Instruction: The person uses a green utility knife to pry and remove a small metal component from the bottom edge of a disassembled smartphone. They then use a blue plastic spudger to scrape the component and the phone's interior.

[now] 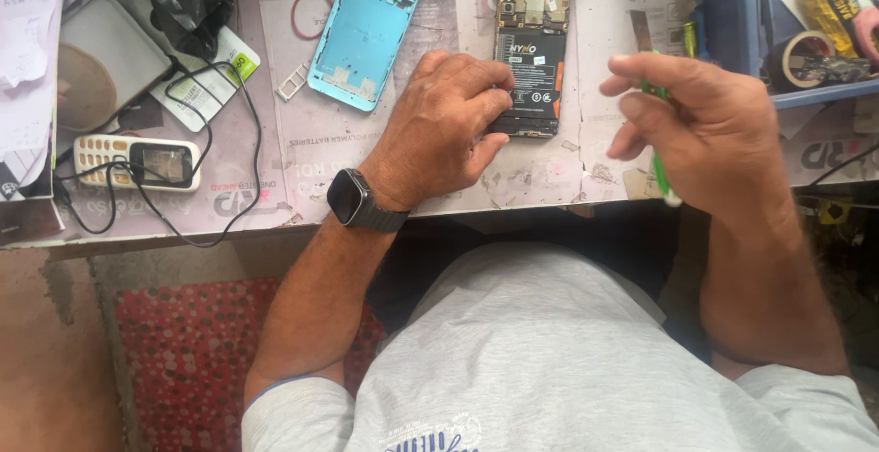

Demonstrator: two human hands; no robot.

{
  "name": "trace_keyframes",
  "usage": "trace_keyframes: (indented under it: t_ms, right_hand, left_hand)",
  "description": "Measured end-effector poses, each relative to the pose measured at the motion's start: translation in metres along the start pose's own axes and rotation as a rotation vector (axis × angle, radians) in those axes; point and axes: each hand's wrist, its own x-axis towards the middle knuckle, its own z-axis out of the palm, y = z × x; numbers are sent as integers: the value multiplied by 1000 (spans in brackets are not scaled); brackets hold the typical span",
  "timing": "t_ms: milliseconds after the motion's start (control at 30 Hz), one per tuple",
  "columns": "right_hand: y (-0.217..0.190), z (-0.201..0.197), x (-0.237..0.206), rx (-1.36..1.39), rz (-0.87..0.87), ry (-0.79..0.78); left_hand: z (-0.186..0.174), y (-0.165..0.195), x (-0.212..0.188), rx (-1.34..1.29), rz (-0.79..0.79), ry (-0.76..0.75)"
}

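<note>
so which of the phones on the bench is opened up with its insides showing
The black smartphone under the left hand, its battery and circuit board exposed. The small white keypad phone at the left is still closed; the light blue back cover is only an empty shell.

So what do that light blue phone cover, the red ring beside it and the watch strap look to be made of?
The light blue phone cover looks like moulded plastic with a matt inside face and clean cut-outs. The red ring is thin and slightly uneven, probably a rubber band. The watch strap on the left hand is dark and ribbed, maybe metal links or rubber; I cannot tell which.
</note>
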Motion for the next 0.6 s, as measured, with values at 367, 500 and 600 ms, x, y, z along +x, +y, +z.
trace_keyframes:
  t_ms: [367, 500, 600]
  right_hand:
    - [107, 95, 162, 388, -195, -43]
    - [127, 127, 209, -40, -253, -82]
    - [139, 180, 242, -183, -237, -70]
  left_hand:
    - [-41, -184, -9, -38, -6, -11]
    - [-50, -246, -23, -49, -2, -1]
    - [-68, -293, -50, -47, 0, 1]
